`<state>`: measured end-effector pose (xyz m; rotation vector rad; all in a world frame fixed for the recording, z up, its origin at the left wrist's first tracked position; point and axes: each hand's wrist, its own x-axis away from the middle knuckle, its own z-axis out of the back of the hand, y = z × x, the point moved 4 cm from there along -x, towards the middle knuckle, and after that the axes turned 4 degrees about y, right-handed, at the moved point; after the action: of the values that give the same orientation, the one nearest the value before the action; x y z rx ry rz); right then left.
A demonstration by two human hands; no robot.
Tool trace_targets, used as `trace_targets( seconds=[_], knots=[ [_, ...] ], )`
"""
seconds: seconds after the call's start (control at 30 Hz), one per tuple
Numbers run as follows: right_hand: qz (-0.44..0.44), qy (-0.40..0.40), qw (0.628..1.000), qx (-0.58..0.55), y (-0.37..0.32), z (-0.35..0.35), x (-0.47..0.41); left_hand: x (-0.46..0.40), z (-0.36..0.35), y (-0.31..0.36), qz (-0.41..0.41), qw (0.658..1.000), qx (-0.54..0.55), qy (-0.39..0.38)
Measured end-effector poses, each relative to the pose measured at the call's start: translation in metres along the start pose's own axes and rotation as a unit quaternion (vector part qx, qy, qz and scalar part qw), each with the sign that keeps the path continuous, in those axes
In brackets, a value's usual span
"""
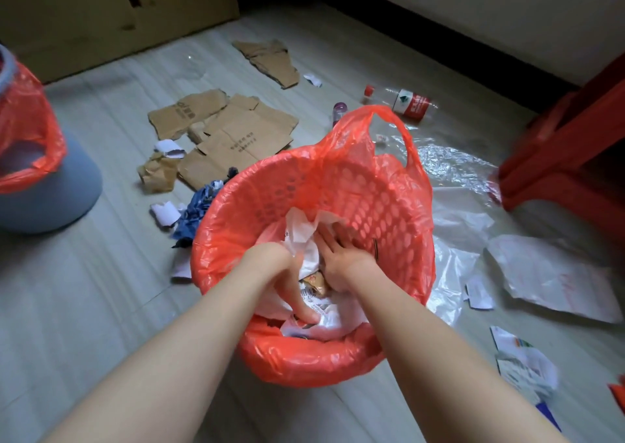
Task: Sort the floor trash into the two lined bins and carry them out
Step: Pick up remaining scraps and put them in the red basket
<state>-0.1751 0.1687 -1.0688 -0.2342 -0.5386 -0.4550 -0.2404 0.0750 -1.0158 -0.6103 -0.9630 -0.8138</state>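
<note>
A: Red plastic liner (304, 358) covers the perforated bin (372, 199) at centre; both hands are down inside it, on crumpled white paper and wrappers (304, 236).

B: And the fingers?

A: The left hand (291, 283) curls its fingers into the paper, gripping it; the right hand (341, 256) lies flat, fingers straight, pressing.

B: The other bin?

A: The grey bin (50, 202), red-lined too, stands far left; torn cardboard (236, 138), a clear plastic bottle (402, 100) and clear film (449, 168) lie on the floor beyond.

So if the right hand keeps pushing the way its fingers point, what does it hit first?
The right hand points down and away into the bin; it would likely meet the white paper, then the liner wall. Depth is unclear.
</note>
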Motion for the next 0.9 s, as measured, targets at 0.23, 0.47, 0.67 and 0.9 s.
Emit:
trace_targets(
  seconds=[0.23, 0.47, 0.67, 0.9],
  knots=[
    [0.002, -0.006, 1.0, -0.02, 0.0, -0.002, 0.003, 0.009, -0.002, 0.025, 0.006, 0.995, -0.011, -0.096],
    [0.025, -0.01, 0.999, -0.023, -0.003, 0.006, 0.01, -0.02, -0.021, 0.011, 0.02, 0.997, 0.046, 0.064],
    [0.004, -0.12, 0.992, -0.042, -0.002, 0.023, 0.025, -0.037, -0.033, 0.007, -0.007, 0.989, 0.143, -0.032],
    [0.006, -0.18, 0.98, 0.089, -0.008, 0.023, 0.036, -0.043, -0.032, 0.008, -0.019, 0.976, 0.21, -0.05]
  ],
)
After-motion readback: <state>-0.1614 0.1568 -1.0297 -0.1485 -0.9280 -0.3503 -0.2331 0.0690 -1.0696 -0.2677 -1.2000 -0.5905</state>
